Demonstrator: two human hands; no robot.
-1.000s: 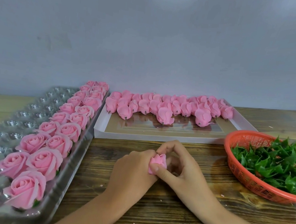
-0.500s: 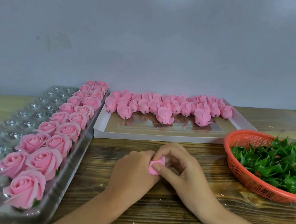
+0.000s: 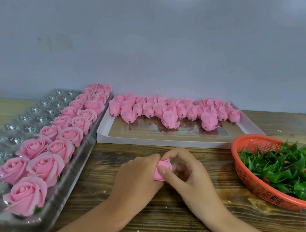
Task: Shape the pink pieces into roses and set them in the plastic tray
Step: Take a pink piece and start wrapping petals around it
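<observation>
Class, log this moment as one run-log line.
left hand, right hand: grip small pink rose piece | clear plastic tray: piece not yet in

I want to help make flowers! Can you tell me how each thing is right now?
Left hand, grips the pink piece.
Right hand, pinches the same piece.
Plastic tray, partly filled with finished roses.
White box, open, unshaped pieces along far side.
Orange basket, holding green leaves.
</observation>
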